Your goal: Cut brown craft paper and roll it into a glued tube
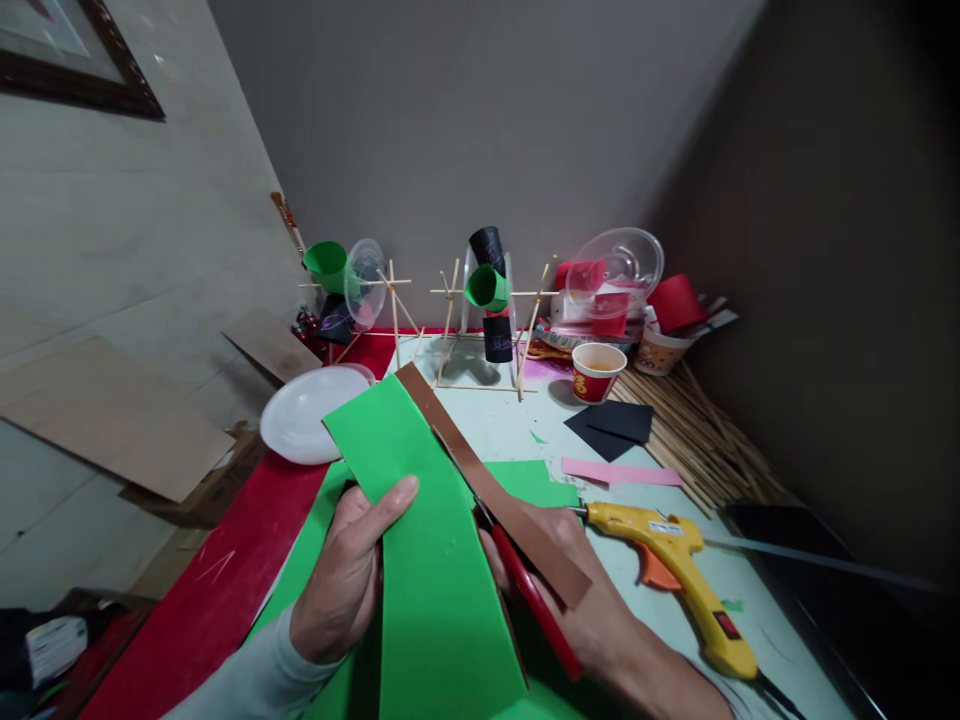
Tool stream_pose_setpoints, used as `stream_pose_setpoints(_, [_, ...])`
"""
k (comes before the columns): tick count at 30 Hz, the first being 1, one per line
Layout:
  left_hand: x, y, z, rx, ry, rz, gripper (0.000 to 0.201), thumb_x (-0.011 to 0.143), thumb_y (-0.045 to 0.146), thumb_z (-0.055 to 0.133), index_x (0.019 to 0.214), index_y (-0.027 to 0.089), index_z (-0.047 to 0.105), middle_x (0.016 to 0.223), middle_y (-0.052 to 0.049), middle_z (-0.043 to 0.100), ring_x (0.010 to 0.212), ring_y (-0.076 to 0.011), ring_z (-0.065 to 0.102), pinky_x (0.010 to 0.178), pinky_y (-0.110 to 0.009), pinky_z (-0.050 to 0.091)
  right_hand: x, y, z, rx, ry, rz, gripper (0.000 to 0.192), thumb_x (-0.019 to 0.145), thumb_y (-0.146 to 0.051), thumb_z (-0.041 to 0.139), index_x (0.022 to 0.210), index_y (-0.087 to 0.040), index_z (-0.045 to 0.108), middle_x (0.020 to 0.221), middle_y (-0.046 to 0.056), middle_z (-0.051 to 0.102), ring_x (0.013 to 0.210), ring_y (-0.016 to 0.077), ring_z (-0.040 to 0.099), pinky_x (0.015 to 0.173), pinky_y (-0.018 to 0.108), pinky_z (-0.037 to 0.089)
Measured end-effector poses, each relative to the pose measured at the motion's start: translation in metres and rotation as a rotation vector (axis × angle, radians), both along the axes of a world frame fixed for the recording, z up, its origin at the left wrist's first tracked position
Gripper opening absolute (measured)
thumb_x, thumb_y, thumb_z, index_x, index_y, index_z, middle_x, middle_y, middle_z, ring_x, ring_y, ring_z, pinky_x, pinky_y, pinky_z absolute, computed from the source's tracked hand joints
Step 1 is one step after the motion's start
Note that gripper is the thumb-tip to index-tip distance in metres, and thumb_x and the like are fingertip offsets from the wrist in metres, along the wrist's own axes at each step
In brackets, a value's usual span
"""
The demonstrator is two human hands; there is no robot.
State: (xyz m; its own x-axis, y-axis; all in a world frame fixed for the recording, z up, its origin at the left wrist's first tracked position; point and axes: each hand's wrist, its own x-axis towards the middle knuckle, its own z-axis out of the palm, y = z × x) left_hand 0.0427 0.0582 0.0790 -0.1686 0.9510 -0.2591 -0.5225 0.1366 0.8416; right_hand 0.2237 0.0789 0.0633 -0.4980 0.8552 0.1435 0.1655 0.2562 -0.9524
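Your left hand (352, 565) at 7 o'clock has its grip pinching the green sheet (431, 590), thumb on top, the sheet held at 6 o'clock over the counter (517, 415). Your right hand (570, 535), at 5 o'clock, has its grip wrapped on the red-handled scissors (532, 600) — blades pointing to 11 along the sheet's right edge, brown strip (480, 480) beside them and crossing that hand; can't tell if it's joined. Yellow glue gun (679, 560) lies at 4 o'clock, paper cup (598, 375) at 3 — upright.
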Motion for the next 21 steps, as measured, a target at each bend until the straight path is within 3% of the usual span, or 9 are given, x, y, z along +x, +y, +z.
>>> stream_pose_setpoints(10, [0.001,-0.002,-0.004,-0.012,0.058,-0.069,0.031,0.072,0.033,0.087,0.09,0.015,0.07,0.064,-0.004,0.074,0.045,-0.0177,0.066,0.045,-0.027,0.059,-0.003,0.001,-0.007,0.11,-0.138,-0.087,0.031,0.094,-0.046,0.051,0.078,-0.021,0.052,0.071,0.001,0.057,0.06,0.0147,0.049,0.056,0.028,0.033])
stream_pose_setpoints(14, [0.002,-0.002,-0.006,-0.01,0.043,-0.059,0.035,0.071,0.032,0.087,0.095,0.014,0.071,0.07,-0.005,0.076,0.049,-0.0183,0.068,0.048,-0.027,0.06,-0.003,0.002,-0.006,0.055,-0.117,-0.107,0.03,0.093,-0.044,0.054,0.074,-0.022,0.048,0.065,-0.001,0.052,0.057,0.0134,0.042,0.053,0.028,0.031])
stream_pose_setpoints(18, [0.002,-0.003,-0.004,-0.045,0.019,-0.054,0.037,0.066,0.031,0.09,0.093,0.014,0.072,0.073,-0.006,0.078,0.051,-0.0184,0.069,0.049,-0.026,0.06,-0.003,0.002,-0.011,0.039,0.036,-0.029,0.034,0.096,-0.045,0.047,0.071,-0.023,0.042,0.06,-0.004,0.044,0.054,0.0122,0.035,0.05,0.028,0.029])
stream_pose_setpoints(21, [0.002,-0.003,-0.001,-0.052,0.029,-0.059,0.035,0.064,0.031,0.092,0.087,0.013,0.072,0.068,-0.005,0.076,0.049,-0.0192,0.069,0.048,-0.027,0.06,-0.005,0.001,-0.009,0.092,-0.043,-0.069,0.028,0.095,-0.037,0.05,0.072,-0.022,0.047,0.062,-0.003,0.046,0.054,0.0119,0.037,0.05,0.027,0.031])
